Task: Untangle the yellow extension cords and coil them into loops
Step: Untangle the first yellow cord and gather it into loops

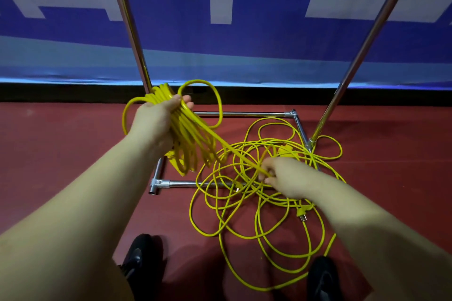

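Observation:
My left hand [156, 120] grips a bundle of coiled yellow cord [189, 139], held up above the floor with loops hanging below it. One taut strand runs from that bundle down and right to my right hand [283, 176], which pinches it low over the floor. Under and around my right hand lies a loose tangle of yellow cord [247, 215], spread in many overlapping loops on the red floor. A yellow plug [303, 211] lies in the tangle just below my right wrist.
A chrome rack base [178, 183] forms a rectangle on the floor, partly under the tangle, with two slanted chrome poles [129, 29] rising from it. A blue and white banner [244, 56] stands behind. My two black shoes [139, 259] are at the bottom.

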The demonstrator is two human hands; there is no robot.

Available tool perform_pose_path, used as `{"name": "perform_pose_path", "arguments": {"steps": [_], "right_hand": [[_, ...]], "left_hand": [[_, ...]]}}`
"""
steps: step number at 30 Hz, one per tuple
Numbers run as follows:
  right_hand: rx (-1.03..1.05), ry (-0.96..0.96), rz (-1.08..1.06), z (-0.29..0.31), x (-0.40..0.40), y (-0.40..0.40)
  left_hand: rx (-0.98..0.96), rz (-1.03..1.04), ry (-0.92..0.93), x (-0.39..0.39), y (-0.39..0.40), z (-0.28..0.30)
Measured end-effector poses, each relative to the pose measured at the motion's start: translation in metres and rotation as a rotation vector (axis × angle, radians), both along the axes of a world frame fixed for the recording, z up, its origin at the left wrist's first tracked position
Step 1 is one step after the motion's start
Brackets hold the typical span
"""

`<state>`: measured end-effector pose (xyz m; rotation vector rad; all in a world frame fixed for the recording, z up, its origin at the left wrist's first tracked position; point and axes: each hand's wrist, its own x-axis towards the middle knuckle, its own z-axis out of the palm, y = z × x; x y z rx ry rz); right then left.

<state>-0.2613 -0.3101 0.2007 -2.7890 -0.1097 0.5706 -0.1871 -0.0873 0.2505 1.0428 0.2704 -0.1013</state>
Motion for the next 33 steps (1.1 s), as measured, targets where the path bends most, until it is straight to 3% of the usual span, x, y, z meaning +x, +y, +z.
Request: {"name": "perform_pose_path", "arguments": {"steps": [6,14,18,33], "right_hand": [[0.793,-0.125,-0.333,0.032,0.000,-0.006],[1.382,-0.052,-0.806,0.055,0.002,0.000],[1.387,0.000,-0.817,0.054,0.003,0.004],[1.250,0.115,-0.389,0.049,0.003,0.025]], "left_hand": [[0.063,-0.042,0.045,0.006,0.012,-0.008],[0.266,-0.354,0.032,-0.016,-0.003,0.000],[0.285,-0.455,0.050,-0.026,-0.012,0.000],[0.377,-0.564,0.105,-0.035,-0.038,-0.006]]}}
